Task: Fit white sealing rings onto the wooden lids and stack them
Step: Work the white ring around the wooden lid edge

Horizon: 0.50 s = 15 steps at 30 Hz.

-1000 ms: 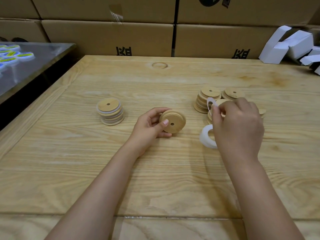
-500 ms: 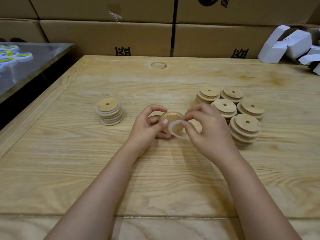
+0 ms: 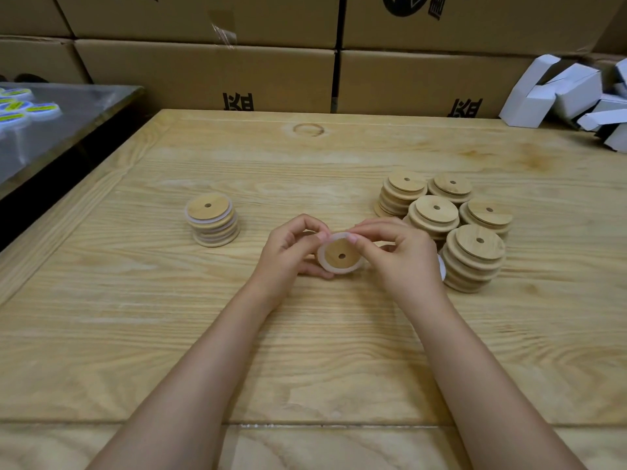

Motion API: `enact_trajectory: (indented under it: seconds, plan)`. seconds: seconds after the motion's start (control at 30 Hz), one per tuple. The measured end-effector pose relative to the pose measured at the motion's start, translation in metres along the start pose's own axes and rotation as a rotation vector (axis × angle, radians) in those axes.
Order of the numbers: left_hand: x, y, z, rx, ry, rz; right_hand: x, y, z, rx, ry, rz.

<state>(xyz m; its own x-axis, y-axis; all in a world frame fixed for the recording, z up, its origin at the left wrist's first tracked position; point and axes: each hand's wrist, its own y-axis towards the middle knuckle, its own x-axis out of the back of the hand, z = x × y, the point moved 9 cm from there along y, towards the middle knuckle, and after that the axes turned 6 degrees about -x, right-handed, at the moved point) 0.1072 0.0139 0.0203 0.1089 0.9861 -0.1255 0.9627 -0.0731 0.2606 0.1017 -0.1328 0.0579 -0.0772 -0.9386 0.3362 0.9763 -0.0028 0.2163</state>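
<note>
**Operator:** Where is the work piece, and what is its status?

**Instructor:** The wooden lid is at the centre of the table, held just above the surface with its stepped face towards you. The white sealing ring lies around the step. It shows as a pale band from 6 to 11 o'clock on the lid, and your fingertips cover the arc near 12 o'clock. Whether that arc is seated cannot be confirmed.

**Operator:** How are my hands set?

**Instructor:** Your left hand grasps the lid, with the thumb under the edge and the fingers curled over the top. Your right hand pinches the ring at the lid's top edge, between thumb and forefinger.

**Operator:** What is complete?

**Instructor:** One finished stack stands at 10 o'clock from the lid, well apart from it. White bands show between its layers, so its several lids appear to be fitted.

**Operator:** What is left?

**Instructor:** Most of the job, by appearance. Five bare stacks stand between 1 and 3 o'clock with no white visible between their layers. A spare ring shows as a white sliver beside the nearest stack, mostly hidden by your right hand. Seat the present ring all round, then place the lid on the finished stack.

**Operator:** And around the table?

**Instructor:** Cardboard cartons line the far edge at 12 o'clock. White boxes lie at 2 o'clock and a steel bench stands at 10 o'clock.
</note>
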Motion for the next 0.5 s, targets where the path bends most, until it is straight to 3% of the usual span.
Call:
enact_trajectory:
  seconds: [0.5]
  plan:
    - [0.0034,-0.0011,-0.0008,-0.024,0.130,-0.089,0.0074,0.0028,-0.0104,-0.044,-0.006,-0.069]
